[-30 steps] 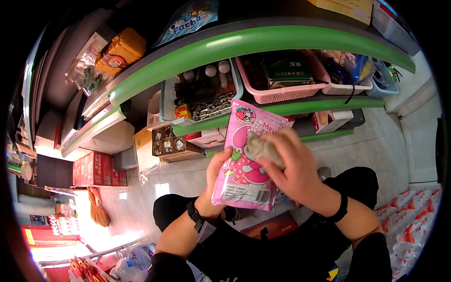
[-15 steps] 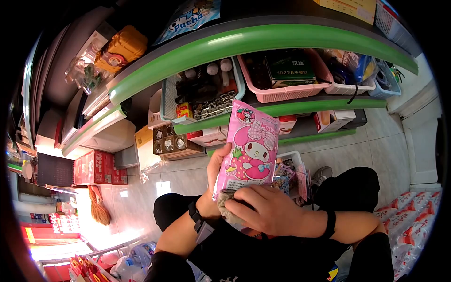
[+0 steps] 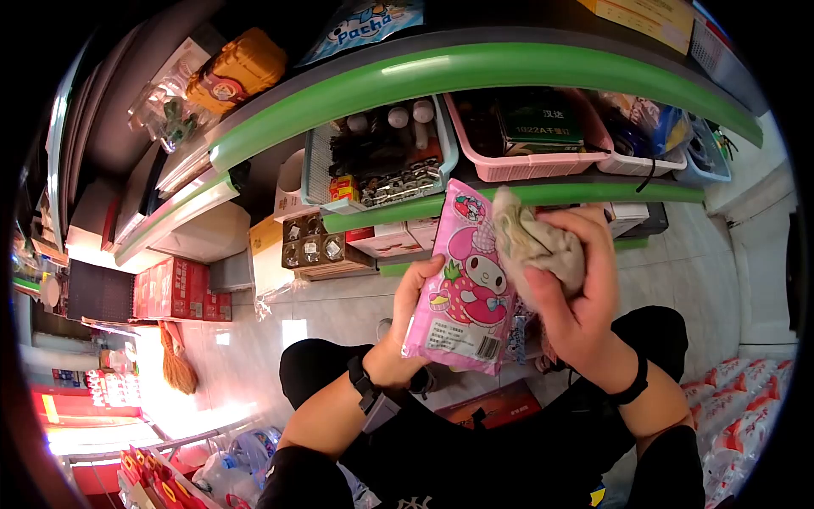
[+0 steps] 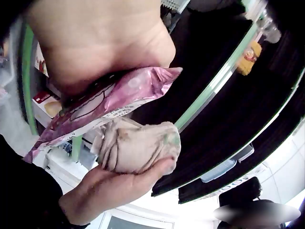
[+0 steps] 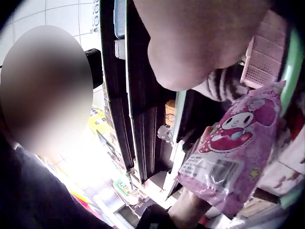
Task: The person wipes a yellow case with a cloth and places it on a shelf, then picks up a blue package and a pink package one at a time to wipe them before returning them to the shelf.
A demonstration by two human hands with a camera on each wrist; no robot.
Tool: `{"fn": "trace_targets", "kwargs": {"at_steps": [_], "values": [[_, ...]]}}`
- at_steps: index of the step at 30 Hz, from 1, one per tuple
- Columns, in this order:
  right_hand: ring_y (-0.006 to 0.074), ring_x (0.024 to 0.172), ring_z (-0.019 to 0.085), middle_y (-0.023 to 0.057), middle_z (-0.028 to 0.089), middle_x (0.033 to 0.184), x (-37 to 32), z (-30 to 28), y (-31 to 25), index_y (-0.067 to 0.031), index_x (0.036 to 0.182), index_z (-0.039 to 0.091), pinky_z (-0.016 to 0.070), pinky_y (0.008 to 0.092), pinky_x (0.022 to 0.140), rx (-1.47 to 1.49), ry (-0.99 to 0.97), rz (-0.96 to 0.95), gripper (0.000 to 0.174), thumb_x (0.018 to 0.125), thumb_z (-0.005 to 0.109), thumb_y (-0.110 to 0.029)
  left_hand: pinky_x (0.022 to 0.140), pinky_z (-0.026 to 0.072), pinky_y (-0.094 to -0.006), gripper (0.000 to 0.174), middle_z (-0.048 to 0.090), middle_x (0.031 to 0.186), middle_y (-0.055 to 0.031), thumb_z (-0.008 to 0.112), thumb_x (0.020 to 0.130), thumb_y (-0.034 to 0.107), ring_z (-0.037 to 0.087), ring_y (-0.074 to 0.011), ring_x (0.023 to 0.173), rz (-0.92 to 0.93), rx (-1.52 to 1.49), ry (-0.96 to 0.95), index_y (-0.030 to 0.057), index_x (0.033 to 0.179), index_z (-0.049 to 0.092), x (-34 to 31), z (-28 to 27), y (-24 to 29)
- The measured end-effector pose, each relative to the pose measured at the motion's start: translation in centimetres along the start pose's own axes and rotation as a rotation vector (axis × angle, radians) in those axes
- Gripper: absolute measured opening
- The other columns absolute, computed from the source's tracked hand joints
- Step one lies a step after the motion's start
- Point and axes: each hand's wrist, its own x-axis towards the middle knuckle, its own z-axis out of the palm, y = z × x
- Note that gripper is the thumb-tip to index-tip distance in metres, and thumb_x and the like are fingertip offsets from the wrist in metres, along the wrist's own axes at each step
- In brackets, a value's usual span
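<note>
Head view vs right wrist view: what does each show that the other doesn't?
Head only: the straw broom, the blue Pacha packet, the brown carton.
Right wrist only: a large blurred oval, can't tell what's behind it.
Both: pink packet held by left hand, cloth held by right hand, pink basket.

Packet [image 3: 462, 314]: pink, cartoon white face in pink hood, light-dotted red strawberry, green leaves, blue bow; label [image 3: 458, 338] white with black barcode. Cloth [image 3: 543, 250]: greyish beige, yellow-green stains. Shelf edge [image 3: 475, 68]: bright green. Baskets on shelf, left to right: pale blue [image 3: 316, 174], pink [image 3: 530, 166], white [image 3: 649, 165], blue [image 3: 710, 174]. Box in pink basket [image 3: 543, 123]: dark green, pale lettering. Far-left case [image 3: 242, 72]: orange-yellow. Left cartons [image 3: 174, 287]: red, white print. Broom [image 3: 178, 366]: orange-brown. Sleeves [image 3: 309, 483]: black. Floor [image 3: 331, 314]: pale grey.
</note>
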Motion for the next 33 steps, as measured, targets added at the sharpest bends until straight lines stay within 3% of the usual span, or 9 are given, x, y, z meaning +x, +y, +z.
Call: {"fn": "trace_targets", "kwargs": {"at_steps": [2, 4, 7, 10, 14, 21, 26, 29, 33], "values": [[0.0343, 0.094, 0.062, 0.0164, 0.060, 0.107, -0.6, 0.7, 0.5, -0.0026, 0.126, 0.059, 0.0521, 0.0417, 0.080, -0.074, -0.169, -0.014, 0.044, 0.089, 0.077, -0.017, 0.105, 0.0525, -0.0523, 0.057, 0.066, 0.133, -0.0195, 0.049, 0.103, 0.042, 0.067, -0.0337, 0.117, -0.021, 0.029, 0.028, 0.0016, 0.142, 0.052, 0.2, -0.5, -0.7], [0.0339, 0.092, 0.062, 0.0166, 0.057, 0.109, -1.4, 1.4, -0.3, -0.0031, 0.127, 0.058, 0.0526, 0.0413, 0.079, -0.052, -0.426, 0.116, 0.048, 0.087, 0.079, -0.018, 0.104, 0.0533, -0.0503, 0.055, 0.066, 0.131, -0.0186, 0.050, 0.103, 0.042, 0.068, -0.0326, 0.114, 0.191, 0.429, 0.043, 0.0023, 0.141, 0.052, -0.4, -1.3, -1.3], [0.0334, 0.094, 0.064, 0.0143, 0.058, 0.112, -4.1, 3.4, -1.3, -0.0046, 0.128, 0.061, 0.0549, 0.0409, 0.078, -0.042, -0.429, 0.034, 0.055, 0.079, 0.081, -0.018, 0.101, 0.0549, -0.0451, 0.054, 0.068, 0.126, -0.0183, 0.052, 0.101, 0.043, 0.069, -0.0308, 0.109, 0.310, 0.651, 0.132, 0.0036, 0.138, 0.055, -0.8, -1.3, -1.8], [0.0313, 0.095, 0.065, 0.0116, 0.058, 0.110, -5.6, 4.2, -2.9, -0.0058, 0.128, 0.061, 0.0555, 0.0412, 0.080, 0.027, -0.560, -0.053, 0.058, 0.076, 0.082, -0.019, 0.099, 0.0554, -0.0449, 0.062, 0.067, 0.128, -0.0220, 0.053, 0.098, 0.046, 0.068, -0.0334, 0.112, -0.119, -0.019, 0.092, 0.0010, 0.141, 0.053, 0.0, -0.4, -0.1], [0.0261, 0.095, 0.066, 0.0077, 0.057, 0.111, -6.3, 4.5, -4.0, -0.0064, 0.130, 0.061, 0.0564, 0.0374, 0.080, 0.008, -0.660, -0.155, 0.057, 0.079, 0.082, -0.021, 0.102, 0.0543, -0.0478, 0.072, 0.063, 0.136, -0.0254, 0.049, 0.098, 0.048, 0.066, -0.0366, 0.120, -0.054, -0.012, -0.038, -0.0039, 0.148, 0.046, -0.2, 0.1, 0.2], [0.0280, 0.096, 0.068, 0.0102, 0.061, 0.112, -4.5, 1.9, -3.4, -0.0063, 0.127, 0.063, 0.0572, 0.0377, 0.082, 0.362, -0.843, 0.064, 0.042, 0.094, 0.075, -0.029, 0.111, 0.0477, -0.0527, 0.066, 0.061, 0.141, -0.0229, 0.053, 0.096, 0.041, 0.062, -0.0371, 0.126, 0.202, -0.022, -0.063, -0.0008, 0.147, 0.048, -0.4, -0.7, 2.7], [0.0224, 0.101, 0.063, 0.0128, 0.062, 0.116, -0.4, -1.1, -0.9, 0.0033, 0.124, 0.058, 0.0498, 0.0342, 0.092, 0.354, 0.042, 0.337, 0.033, 0.101, 0.065, -0.020, 0.113, 0.0460, -0.0528, 0.063, 0.062, 0.142, -0.0200, 0.054, 0.096, 0.040, 0.062, -0.0363, 0.127, 0.204, -0.075, -0.127, 0.0020, 0.146, 0.051, -0.7, -1.2, 3.4], [0.0273, 0.093, 0.062, 0.0136, 0.060, 0.113, 1.1, -1.9, 2.0, 0.0007, 0.126, 0.058, 0.0502, 0.0342, 0.084, -0.198, -0.009, -0.061, 0.038, 0.096, 0.071, -0.019, 0.113, 0.0461, -0.0528, 0.062, 0.062, 0.142, -0.0200, 0.054, 0.096, 0.040, 0.062, -0.0363, 0.127, 0.196, -0.011, -0.020, 0.0023, 0.146, 0.051, -0.8, -0.1, 2.4], [0.0289, 0.088, 0.062, 0.0118, 0.057, 0.107, -1.0, 0.7, 0.7, -0.0034, 0.125, 0.059, 0.0533, 0.0378, 0.075, -0.121, -0.347, -0.030, 0.042, 0.092, 0.076, -0.023, 0.112, 0.0468, -0.0527, 0.060, 0.064, 0.139, -0.0215, 0.053, 0.097, 0.039, 0.063, -0.0371, 0.124, 0.165, -0.133, -0.185, 0.0001, 0.143, 0.053, -0.2, -0.8, 2.2]]}}
